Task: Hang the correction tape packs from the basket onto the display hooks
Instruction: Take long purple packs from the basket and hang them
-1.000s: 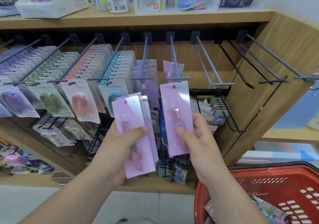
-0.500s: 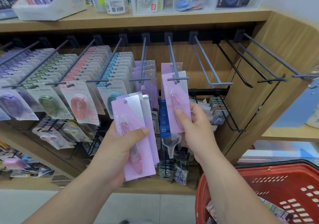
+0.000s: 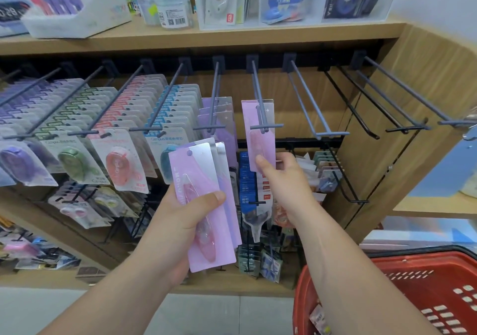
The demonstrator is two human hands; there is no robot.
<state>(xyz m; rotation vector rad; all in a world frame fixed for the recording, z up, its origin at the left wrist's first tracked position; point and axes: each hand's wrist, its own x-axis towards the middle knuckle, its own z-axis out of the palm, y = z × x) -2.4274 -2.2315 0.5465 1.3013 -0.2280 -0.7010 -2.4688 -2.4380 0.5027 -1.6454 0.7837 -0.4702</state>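
The basket [image 3: 413, 263] is cropped. Left hand [image 3: 180, 221] grips stacked packs [image 3: 196, 172]; right hand [image 3: 284, 177] pinches a hung pack [image 3: 260, 141] (neighbours [image 3: 167, 143] read "Campus").

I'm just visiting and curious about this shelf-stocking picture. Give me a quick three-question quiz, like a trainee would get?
1. True or false: the left hand holds a stack of pink packs.
2. The basket is: A blue, B red, C green?
3. Fill in: the right hand pinches a hanging pack threaded on a display ____.
Key: 1 true; 2 B; 3 hook.
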